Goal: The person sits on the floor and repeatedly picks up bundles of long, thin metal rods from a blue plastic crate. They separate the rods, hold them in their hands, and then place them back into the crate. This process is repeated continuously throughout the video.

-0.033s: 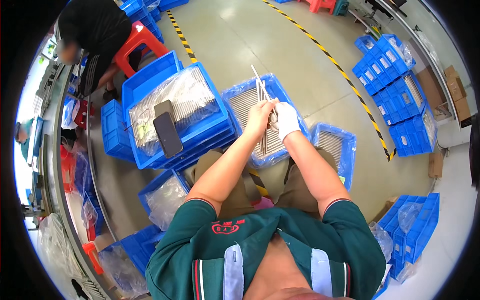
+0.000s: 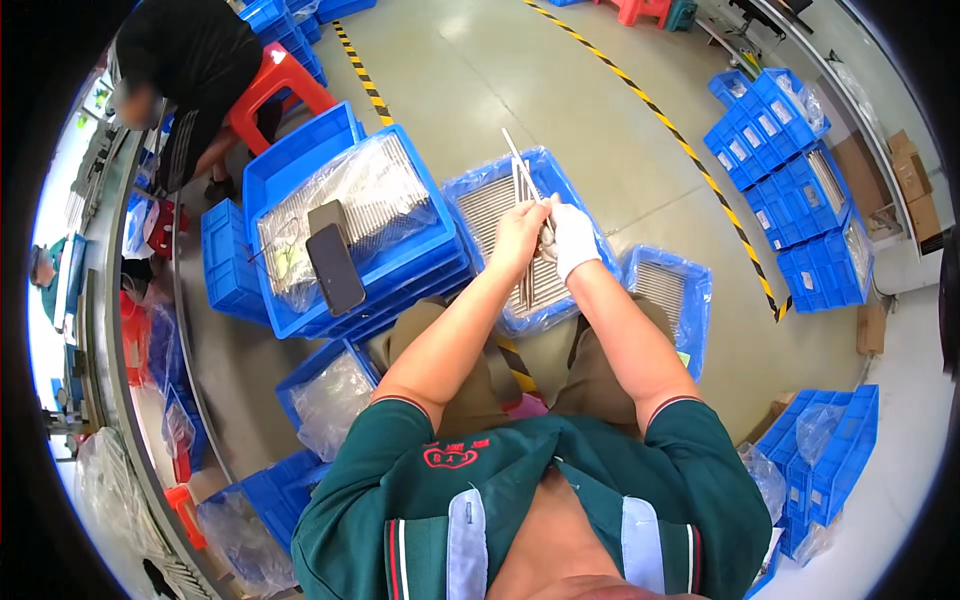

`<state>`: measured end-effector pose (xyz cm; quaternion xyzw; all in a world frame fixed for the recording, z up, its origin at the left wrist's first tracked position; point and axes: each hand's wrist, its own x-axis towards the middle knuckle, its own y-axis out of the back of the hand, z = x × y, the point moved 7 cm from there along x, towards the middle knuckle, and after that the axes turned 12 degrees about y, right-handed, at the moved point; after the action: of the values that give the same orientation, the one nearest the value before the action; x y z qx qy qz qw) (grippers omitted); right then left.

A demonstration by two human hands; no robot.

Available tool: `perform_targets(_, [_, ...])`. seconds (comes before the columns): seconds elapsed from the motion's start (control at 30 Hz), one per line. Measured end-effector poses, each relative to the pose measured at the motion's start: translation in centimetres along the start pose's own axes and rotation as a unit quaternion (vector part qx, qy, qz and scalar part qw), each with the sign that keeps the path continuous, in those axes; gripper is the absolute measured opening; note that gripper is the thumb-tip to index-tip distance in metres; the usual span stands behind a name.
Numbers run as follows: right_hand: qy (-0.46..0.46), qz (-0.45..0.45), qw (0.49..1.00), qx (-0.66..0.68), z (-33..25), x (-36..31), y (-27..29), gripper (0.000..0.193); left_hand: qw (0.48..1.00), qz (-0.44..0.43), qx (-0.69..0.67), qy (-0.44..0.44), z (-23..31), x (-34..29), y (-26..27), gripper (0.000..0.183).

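My bare left hand (image 2: pixel 519 232) is closed around several thin metal rods (image 2: pixel 522 178) that point away from me. Their near ends show below the hand. One rod leans across the others at a slant, its far tip higher up. My right hand (image 2: pixel 575 240), in a white glove, is closed close beside the left, its fingers at the same rods; which rods it grips is partly hidden. Under both hands stands a blue bin (image 2: pixel 572 180) lined with clear plastic, with rows of similar metal rods (image 2: pixel 482 208) lying in it.
Stacked blue bins (image 2: pixel 432 262) stand at the left, with plastic-covered rods and a dark phone (image 2: pixel 335 268) on top. Another lined bin (image 2: pixel 702 300) of rods is right of my knees. A person (image 2: pixel 190 60) bends near a red stool (image 2: pixel 280 90). More bins (image 2: pixel 800 190) line the right wall.
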<state>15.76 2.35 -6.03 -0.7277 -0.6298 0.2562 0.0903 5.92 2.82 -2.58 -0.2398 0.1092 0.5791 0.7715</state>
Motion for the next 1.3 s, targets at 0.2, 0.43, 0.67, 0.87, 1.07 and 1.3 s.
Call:
perform_targets(0.2, [0.233, -0.007, 0.897, -0.376, -4.2, 2.6, -0.1, 0.039, 0.988, 0.018, 0.153, 0.001, -0.7, 0.2, 0.8, 0.029])
perform_targets(0.43, [0.311, 0.145, 0.86, -0.377, -7.5, 6.6, 6.3, 0.021, 0.972, -0.178, 0.131, 0.083, -3.7, -1.2, -2.8, 0.029])
perform_targets(0.67, [0.104, 0.061, 0.978, -0.17, -8.1, 1.6, 4.5, 0.026, 0.942, -0.246, -0.169, 0.153, -2.7, 0.3, -1.0, 0.021])
perform_targets(0.87, [0.21, -0.058, 0.882, -0.418, -6.6, -0.7, 0.4, 0.022, 0.923, -0.275, -0.248, 0.105, -0.4, 0.9, -0.7, 0.028])
perform_targets(1.07, [0.33, -0.069, 0.805, -0.488, -6.8, -1.7, -1.5, 0.013, 0.93, -0.277, -0.221, 0.094, -0.8, 1.4, 0.5, 0.031])
perform_targets(1.3, [0.069, -0.118, 0.989, -0.051, -3.0, 0.7, -0.3, 0.011, 0.941, -0.233, -0.242, 0.054, -0.2, 1.9, 0.5, 0.029])
